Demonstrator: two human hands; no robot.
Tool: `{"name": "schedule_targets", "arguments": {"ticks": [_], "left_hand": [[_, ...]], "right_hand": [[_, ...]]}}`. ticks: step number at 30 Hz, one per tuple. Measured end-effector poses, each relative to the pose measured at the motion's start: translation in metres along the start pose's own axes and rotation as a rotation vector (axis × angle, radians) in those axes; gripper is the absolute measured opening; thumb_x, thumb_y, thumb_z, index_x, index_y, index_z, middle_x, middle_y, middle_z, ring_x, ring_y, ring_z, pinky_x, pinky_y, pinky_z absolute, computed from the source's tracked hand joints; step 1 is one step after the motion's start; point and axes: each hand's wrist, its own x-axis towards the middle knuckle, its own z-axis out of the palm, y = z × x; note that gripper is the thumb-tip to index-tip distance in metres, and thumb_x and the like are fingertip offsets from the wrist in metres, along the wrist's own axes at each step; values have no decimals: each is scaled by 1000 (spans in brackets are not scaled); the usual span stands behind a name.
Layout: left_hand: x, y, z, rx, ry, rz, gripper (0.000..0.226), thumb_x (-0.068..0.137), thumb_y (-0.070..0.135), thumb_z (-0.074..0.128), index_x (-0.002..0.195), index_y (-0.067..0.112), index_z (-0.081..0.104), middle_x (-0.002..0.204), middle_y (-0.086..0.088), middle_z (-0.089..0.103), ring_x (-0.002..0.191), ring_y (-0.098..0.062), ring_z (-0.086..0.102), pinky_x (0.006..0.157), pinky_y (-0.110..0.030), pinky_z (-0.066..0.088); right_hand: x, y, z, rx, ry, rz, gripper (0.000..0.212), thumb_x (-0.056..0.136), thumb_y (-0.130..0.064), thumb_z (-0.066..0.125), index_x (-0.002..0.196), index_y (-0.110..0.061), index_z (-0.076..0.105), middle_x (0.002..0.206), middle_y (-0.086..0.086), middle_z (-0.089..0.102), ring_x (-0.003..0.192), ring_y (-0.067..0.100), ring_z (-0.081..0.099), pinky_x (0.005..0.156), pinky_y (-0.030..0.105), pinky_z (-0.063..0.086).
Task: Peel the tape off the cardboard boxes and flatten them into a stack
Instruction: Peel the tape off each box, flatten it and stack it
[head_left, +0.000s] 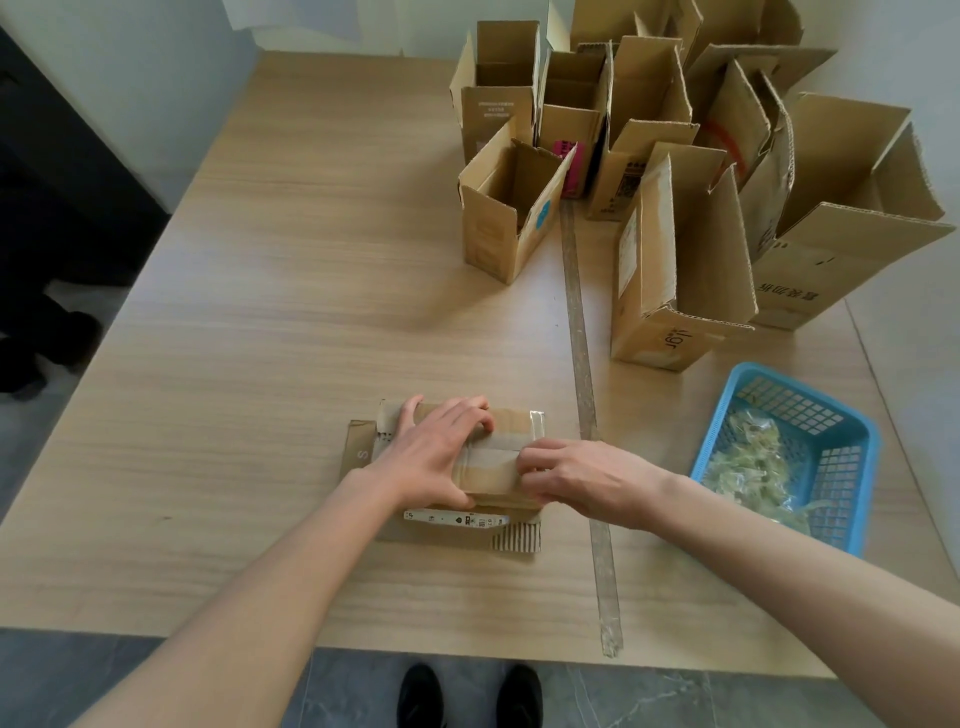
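A small taped cardboard box (488, 470) lies on flattened cardboard (441, 532) near the table's front edge. My left hand (434, 449) grips the box from the left, fingers curled over its far top edge and thumb at the near side. My right hand (576, 480) pinches the clear tape (519, 448) running across the box top, at the right side. Several open cardboard boxes stand at the back right, the closest being a small box (506, 218) and a tall box (670, 280).
A blue plastic basket (841, 457) holding crumpled peeled tape sits to the right of my hands. A long strip of tape (584, 395) lies stuck along the wooden table (260, 338). My shoes show below the table's front edge.
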Motion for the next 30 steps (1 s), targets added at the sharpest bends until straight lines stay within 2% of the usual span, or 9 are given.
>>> {"name": "schedule_targets", "arguments": {"ticks": [3, 6, 9, 14, 17, 20, 25, 27, 30], "left_hand": [[-1, 0, 2, 9, 18, 11, 97, 66, 53, 84, 143, 32, 29, 165, 10, 20, 153, -10, 16, 123, -60, -5], [-2, 1, 4, -7, 10, -2, 97, 65, 51, 84, 142, 33, 29, 165, 9, 19, 153, -9, 14, 123, -59, -7], [-2, 2, 4, -17, 10, -9, 97, 65, 50, 84, 142, 33, 28, 165, 9, 19, 154, -9, 13, 123, -60, -8], [-1, 1, 5, -29, 23, -10, 93, 64, 49, 85, 138, 34, 30, 163, 10, 22, 153, -10, 14, 123, -59, -9], [-1, 0, 5, -44, 32, -17, 92, 62, 49, 85, 136, 35, 32, 161, 11, 24, 152, -9, 15, 122, -59, -8], [1, 2, 4, -65, 38, -17, 92, 61, 51, 86, 135, 34, 34, 159, 13, 27, 151, -7, 18, 122, -59, -6], [2, 0, -5, -11, -30, -6, 98, 63, 49, 86, 143, 31, 32, 163, 10, 23, 152, -10, 17, 123, -59, -4], [3, 0, -5, 5, -34, -5, 100, 64, 50, 86, 145, 31, 30, 164, 9, 21, 153, -10, 16, 123, -60, -4], [2, 2, -5, 5, -31, 1, 100, 64, 50, 87, 144, 30, 30, 165, 8, 20, 153, -10, 16, 122, -62, -5]], "right_hand": [[-2, -6, 0, 5, 58, 26, 10, 100, -14, 58, 90, -16, 57, 119, 0, 53, 101, 17, 54, 69, 30, 54], [-11, -13, 7, 76, 95, 124, 2, 99, -22, 58, 100, -20, 59, 115, -4, 58, 97, 18, 57, 71, 37, 57], [-16, -20, 12, 96, 141, 226, 33, 90, -25, 73, 119, -28, 56, 109, -9, 64, 94, 12, 59, 71, 30, 56], [-6, -31, 26, -138, 271, 210, 8, 86, -21, 74, 86, -22, 66, 90, -5, 60, 82, 19, 58, 71, 31, 48], [-8, -33, 36, -213, 266, 216, 7, 90, -16, 68, 88, -21, 66, 94, -5, 58, 88, 18, 57, 76, 28, 41], [-10, -30, 31, -236, 261, 200, 11, 95, -13, 54, 93, -18, 64, 97, -3, 56, 91, 20, 57, 73, 31, 46], [-6, -20, 6, -124, 12, 99, 9, 98, -17, 56, 98, -17, 65, 112, -2, 53, 107, 18, 52, 62, 36, 56], [-12, -18, 2, -44, 29, 119, 8, 98, -22, 58, 98, -18, 64, 115, -4, 55, 110, 16, 52, 60, 38, 57], [-18, -18, -6, 169, 143, 261, 5, 96, -23, 65, 97, -18, 63, 107, -6, 60, 95, 16, 61, 70, 39, 57]]}}
